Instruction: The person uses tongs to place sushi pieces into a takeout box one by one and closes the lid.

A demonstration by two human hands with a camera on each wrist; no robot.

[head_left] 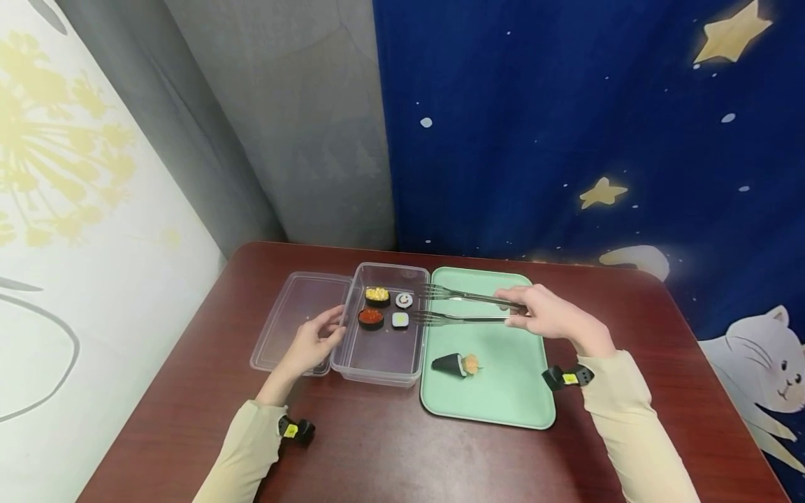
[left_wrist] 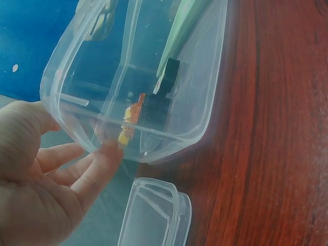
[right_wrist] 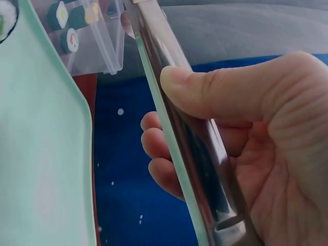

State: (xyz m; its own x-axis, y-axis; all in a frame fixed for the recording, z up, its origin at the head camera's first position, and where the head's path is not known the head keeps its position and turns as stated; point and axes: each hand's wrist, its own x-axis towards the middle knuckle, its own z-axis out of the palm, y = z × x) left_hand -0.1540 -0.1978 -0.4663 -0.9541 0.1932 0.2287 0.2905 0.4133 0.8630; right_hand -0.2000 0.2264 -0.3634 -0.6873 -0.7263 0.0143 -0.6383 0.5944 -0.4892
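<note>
My right hand (head_left: 553,314) grips metal tongs (head_left: 472,319) with fork-like ends, spread apart. Their tips reach over the right rim of a clear plastic container (head_left: 377,365). Inside it sit a yellow-topped sushi piece (head_left: 377,296), a red-topped one (head_left: 371,319), a round roll (head_left: 404,300) and a squarish roll (head_left: 400,320). With fingers fairly straight, my left hand (head_left: 314,344) touches the container's left wall from outside; the left wrist view shows fingertips (left_wrist: 108,148) against the clear plastic. On the green tray (head_left: 490,402) lies a dark cone-shaped hand roll (head_left: 449,364) with an orange end.
A clear lid (head_left: 283,321) lies flat left of the container, partly behind my left hand. Container and tray stand side by side on a reddish-brown table (head_left: 377,447). Behind the table's far edge hang a grey curtain (head_left: 314,140) and a blue starry one (head_left: 503,175).
</note>
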